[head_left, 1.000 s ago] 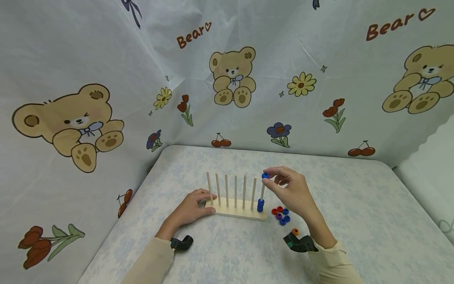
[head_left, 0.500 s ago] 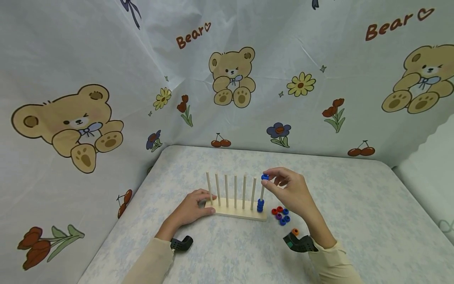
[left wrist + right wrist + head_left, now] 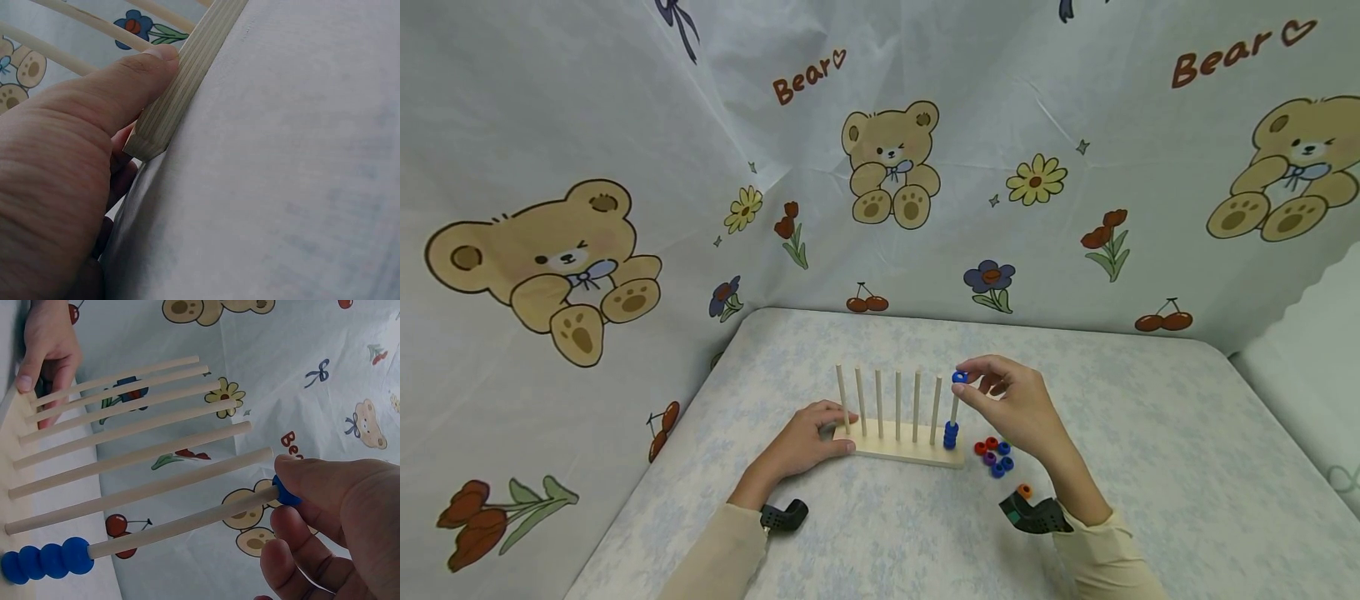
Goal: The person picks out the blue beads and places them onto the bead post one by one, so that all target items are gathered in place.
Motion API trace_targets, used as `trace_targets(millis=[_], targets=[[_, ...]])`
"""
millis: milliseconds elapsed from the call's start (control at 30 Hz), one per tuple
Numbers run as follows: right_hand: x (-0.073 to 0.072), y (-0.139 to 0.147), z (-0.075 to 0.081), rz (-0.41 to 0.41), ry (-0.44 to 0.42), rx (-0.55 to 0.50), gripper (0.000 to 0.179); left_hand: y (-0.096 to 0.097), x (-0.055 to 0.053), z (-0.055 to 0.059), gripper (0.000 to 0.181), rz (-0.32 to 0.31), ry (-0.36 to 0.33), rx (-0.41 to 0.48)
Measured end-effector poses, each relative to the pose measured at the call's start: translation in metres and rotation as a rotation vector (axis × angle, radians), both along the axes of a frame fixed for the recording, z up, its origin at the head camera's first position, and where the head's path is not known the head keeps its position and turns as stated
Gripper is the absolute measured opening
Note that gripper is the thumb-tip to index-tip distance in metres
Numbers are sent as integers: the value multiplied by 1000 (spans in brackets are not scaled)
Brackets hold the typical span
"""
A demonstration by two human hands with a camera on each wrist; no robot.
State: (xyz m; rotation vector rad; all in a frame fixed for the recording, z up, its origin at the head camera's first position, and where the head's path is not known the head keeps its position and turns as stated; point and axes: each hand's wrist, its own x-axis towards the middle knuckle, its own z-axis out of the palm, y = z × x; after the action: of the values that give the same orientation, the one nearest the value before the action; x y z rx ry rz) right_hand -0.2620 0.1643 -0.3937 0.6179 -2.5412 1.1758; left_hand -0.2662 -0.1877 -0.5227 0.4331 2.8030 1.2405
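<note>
A wooden base (image 3: 898, 451) with a row of several upright pegs (image 3: 898, 406) stands on the table. My left hand (image 3: 805, 437) grips its left end, thumb along the front edge, fingers behind. At the top of the rightmost peg (image 3: 181, 525), my right hand (image 3: 1011, 400) pinches a blue bead (image 3: 286, 491) between thumb and fingers. The peg's tip is hidden in the bead and fingers. Several blue beads (image 3: 56, 559) sit stacked at the bottom of that same peg. The other pegs are bare.
Right of the base lies a loose group of red beads (image 3: 992, 442), blue beads (image 3: 997, 470) and a purple bead (image 3: 989, 458). An orange bead (image 3: 1025, 491) lies nearer, by the right wrist camera (image 3: 1033, 512). A bear-printed cloth (image 3: 895, 250) hangs behind the table.
My right hand has lowered the blue bead slightly at the top of the rightmost peg. The left hand and the base have stayed put.
</note>
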Motion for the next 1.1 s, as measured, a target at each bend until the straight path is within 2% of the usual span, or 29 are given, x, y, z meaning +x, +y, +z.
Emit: trace_targets(millis=[267, 600, 1100], targets=[[-1, 0, 0, 17, 4, -15, 22, -3, -3, -4, 43, -9, 17, -12], [-1, 2, -3, 12, 3, -6, 21, -1, -3, 0, 44, -30, 17, -16], [0, 1, -2, 22, 12, 9, 23, -1, 0, 1, 45, -8, 1, -13]])
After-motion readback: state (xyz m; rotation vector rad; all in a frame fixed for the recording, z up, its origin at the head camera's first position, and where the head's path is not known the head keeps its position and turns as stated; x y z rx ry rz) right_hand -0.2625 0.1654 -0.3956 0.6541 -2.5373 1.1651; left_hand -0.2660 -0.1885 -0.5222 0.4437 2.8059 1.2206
